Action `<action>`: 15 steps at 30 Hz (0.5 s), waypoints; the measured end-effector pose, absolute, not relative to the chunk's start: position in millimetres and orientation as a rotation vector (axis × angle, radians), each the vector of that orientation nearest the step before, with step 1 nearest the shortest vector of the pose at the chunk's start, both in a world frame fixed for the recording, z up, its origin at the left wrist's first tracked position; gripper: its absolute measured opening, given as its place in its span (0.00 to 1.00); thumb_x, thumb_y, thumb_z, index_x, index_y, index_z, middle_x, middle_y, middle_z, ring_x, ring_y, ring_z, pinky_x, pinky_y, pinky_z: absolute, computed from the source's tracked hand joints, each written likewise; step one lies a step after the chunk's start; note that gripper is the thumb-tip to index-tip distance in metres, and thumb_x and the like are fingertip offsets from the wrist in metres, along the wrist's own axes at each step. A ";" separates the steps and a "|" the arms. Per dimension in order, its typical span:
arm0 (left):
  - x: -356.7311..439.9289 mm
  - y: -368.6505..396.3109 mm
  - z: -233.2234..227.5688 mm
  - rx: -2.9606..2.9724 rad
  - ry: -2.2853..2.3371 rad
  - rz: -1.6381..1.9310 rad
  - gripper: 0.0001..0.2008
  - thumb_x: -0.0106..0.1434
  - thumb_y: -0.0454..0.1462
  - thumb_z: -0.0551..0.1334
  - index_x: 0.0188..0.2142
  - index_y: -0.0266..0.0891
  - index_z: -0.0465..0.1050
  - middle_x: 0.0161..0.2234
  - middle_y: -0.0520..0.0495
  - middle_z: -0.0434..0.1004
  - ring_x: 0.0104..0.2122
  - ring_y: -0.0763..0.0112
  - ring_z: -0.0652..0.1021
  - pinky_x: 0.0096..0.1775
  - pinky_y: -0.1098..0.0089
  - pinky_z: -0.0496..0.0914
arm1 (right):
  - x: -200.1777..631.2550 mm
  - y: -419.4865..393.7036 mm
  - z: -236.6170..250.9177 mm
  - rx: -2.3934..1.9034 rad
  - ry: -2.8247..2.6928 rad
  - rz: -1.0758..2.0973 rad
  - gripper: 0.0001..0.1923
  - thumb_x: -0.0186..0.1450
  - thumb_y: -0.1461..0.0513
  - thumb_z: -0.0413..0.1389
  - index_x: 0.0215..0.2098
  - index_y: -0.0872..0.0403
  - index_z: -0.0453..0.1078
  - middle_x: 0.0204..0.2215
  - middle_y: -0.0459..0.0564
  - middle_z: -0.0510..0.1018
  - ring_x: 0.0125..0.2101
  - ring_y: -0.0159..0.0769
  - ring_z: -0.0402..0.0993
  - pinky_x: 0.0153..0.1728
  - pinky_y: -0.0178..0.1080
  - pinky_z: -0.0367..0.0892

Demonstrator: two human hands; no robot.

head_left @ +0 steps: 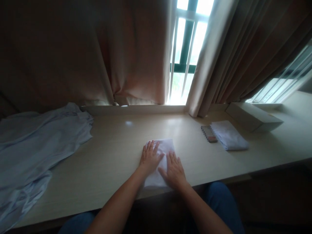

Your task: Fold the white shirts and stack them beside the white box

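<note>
Pale desk [102, 169] under curtained window [186, 48]. Left hand [149, 157] and right hand [173, 170] spread flat, gripping nothing, pressing folded cloth [164, 146]; second folded cloth [229, 135] well apart.

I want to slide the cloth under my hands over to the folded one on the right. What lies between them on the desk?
In the head view, only bare desk separates the pressed cloth from the small dark flat object beside the folded cloth.

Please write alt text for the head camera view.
Both hands, left hand and right hand, press flat on a folded white cloth on a pale table. Another folded cloth lies right, a cloth pile left.
</note>
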State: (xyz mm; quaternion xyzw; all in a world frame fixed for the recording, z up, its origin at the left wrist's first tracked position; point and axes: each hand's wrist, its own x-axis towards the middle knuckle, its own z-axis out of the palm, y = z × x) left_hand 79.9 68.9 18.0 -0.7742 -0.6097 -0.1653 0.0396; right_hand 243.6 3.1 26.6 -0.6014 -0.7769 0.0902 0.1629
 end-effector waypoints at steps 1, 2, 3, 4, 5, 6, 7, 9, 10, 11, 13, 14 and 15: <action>79.2 66.3 19.0 -2.368 -1.861 -0.510 0.34 0.66 0.55 0.47 0.66 0.43 0.54 0.69 0.41 0.49 0.68 0.55 0.49 0.65 0.49 0.47 | 243.8 2.6 26.0 -1.715 -2.216 0.260 0.44 0.66 0.42 0.45 0.69 0.63 0.49 0.68 0.61 0.46 0.68 0.50 0.37 0.65 0.56 0.42; 78.3 62.4 20.4 -2.367 -1.843 -0.516 0.33 0.67 0.54 0.47 0.66 0.43 0.54 0.69 0.40 0.48 0.68 0.55 0.48 0.65 0.49 0.47 | 244.3 2.0 25.6 -1.714 -2.216 0.267 0.44 0.66 0.42 0.45 0.69 0.63 0.49 0.68 0.61 0.46 0.68 0.50 0.37 0.65 0.56 0.42; 77.1 57.2 21.8 -2.373 -1.815 -0.523 0.33 0.67 0.53 0.47 0.66 0.42 0.55 0.69 0.40 0.48 0.68 0.55 0.48 0.65 0.49 0.47 | 245.1 1.5 25.4 -1.711 -2.218 0.277 0.44 0.66 0.42 0.44 0.69 0.63 0.49 0.68 0.61 0.45 0.68 0.50 0.37 0.65 0.56 0.42; 75.8 50.5 23.2 -2.388 -1.777 -0.531 0.32 0.67 0.52 0.48 0.66 0.40 0.55 0.69 0.39 0.48 0.68 0.55 0.47 0.65 0.50 0.47 | 246.3 1.4 25.5 -1.711 -2.220 0.291 0.43 0.67 0.42 0.43 0.69 0.62 0.49 0.68 0.60 0.45 0.68 0.50 0.37 0.65 0.56 0.42; 74.4 42.7 24.3 -2.411 -1.733 -0.539 0.32 0.68 0.51 0.48 0.66 0.39 0.55 0.69 0.38 0.48 0.68 0.55 0.47 0.65 0.50 0.48 | 247.8 2.0 26.1 -1.711 -2.226 0.311 0.42 0.68 0.42 0.42 0.69 0.62 0.49 0.68 0.60 0.45 0.68 0.50 0.38 0.64 0.56 0.42; 72.9 34.0 24.8 -2.437 -1.689 -0.546 0.32 0.68 0.51 0.48 0.66 0.37 0.55 0.68 0.37 0.48 0.68 0.54 0.47 0.65 0.51 0.49 | 249.5 3.5 27.5 -1.710 -2.238 0.334 0.40 0.68 0.43 0.41 0.69 0.61 0.49 0.68 0.60 0.46 0.68 0.49 0.39 0.64 0.56 0.43; 71.4 24.8 24.6 -2.464 -1.648 -0.552 0.33 0.67 0.51 0.48 0.66 0.36 0.55 0.68 0.36 0.48 0.68 0.53 0.47 0.65 0.51 0.50 | 251.2 6.4 29.7 -1.715 -2.245 0.351 0.39 0.69 0.44 0.41 0.68 0.61 0.50 0.68 0.60 0.47 0.68 0.49 0.40 0.64 0.56 0.43; 68.7 6.5 21.7 -2.522 -1.580 -0.556 0.37 0.66 0.54 0.50 0.67 0.36 0.52 0.68 0.35 0.48 0.68 0.51 0.48 0.64 0.50 0.51 | 253.2 16.6 36.3 -1.727 -2.241 0.339 0.35 0.71 0.48 0.39 0.68 0.62 0.51 0.68 0.60 0.50 0.68 0.48 0.43 0.64 0.55 0.43; 67.6 -1.5 19.1 -2.549 -1.557 -0.554 0.39 0.64 0.56 0.51 0.67 0.36 0.51 0.68 0.35 0.48 0.68 0.50 0.48 0.64 0.48 0.52 | 253.0 24.0 40.2 -1.729 -2.232 0.308 0.35 0.71 0.48 0.39 0.68 0.63 0.51 0.68 0.61 0.50 0.68 0.48 0.42 0.65 0.54 0.42; 66.8 -8.4 16.1 -2.572 -1.542 -0.553 0.42 0.62 0.58 0.52 0.68 0.37 0.50 0.68 0.35 0.47 0.68 0.49 0.48 0.64 0.47 0.52 | 251.8 32.7 44.1 -1.725 -2.220 0.267 0.36 0.71 0.48 0.38 0.68 0.64 0.50 0.68 0.62 0.49 0.68 0.48 0.41 0.65 0.53 0.41; 66.0 -18.0 10.1 -2.603 -1.537 -0.550 0.46 0.59 0.61 0.54 0.68 0.39 0.48 0.69 0.35 0.46 0.68 0.47 0.49 0.63 0.45 0.51 | 246.4 51.6 49.6 -1.703 -2.214 0.207 0.40 0.70 0.45 0.39 0.68 0.66 0.48 0.68 0.63 0.46 0.69 0.50 0.36 0.65 0.51 0.39; 66.0 -20.7 7.6 -2.608 -1.548 -0.550 0.47 0.57 0.62 0.54 0.68 0.39 0.47 0.69 0.35 0.46 0.68 0.47 0.49 0.63 0.45 0.51 | 242.7 60.8 50.5 -1.691 -2.231 0.211 0.43 0.69 0.42 0.40 0.68 0.67 0.47 0.68 0.64 0.45 0.69 0.51 0.35 0.65 0.51 0.39; 66.3 -22.3 5.7 -2.609 -1.562 -0.553 0.48 0.57 0.62 0.55 0.69 0.39 0.46 0.69 0.35 0.46 0.68 0.47 0.49 0.63 0.44 0.50 | 238.7 69.0 49.9 -1.687 -2.249 0.228 0.46 0.67 0.41 0.41 0.69 0.68 0.46 0.68 0.65 0.44 0.69 0.52 0.34 0.65 0.51 0.39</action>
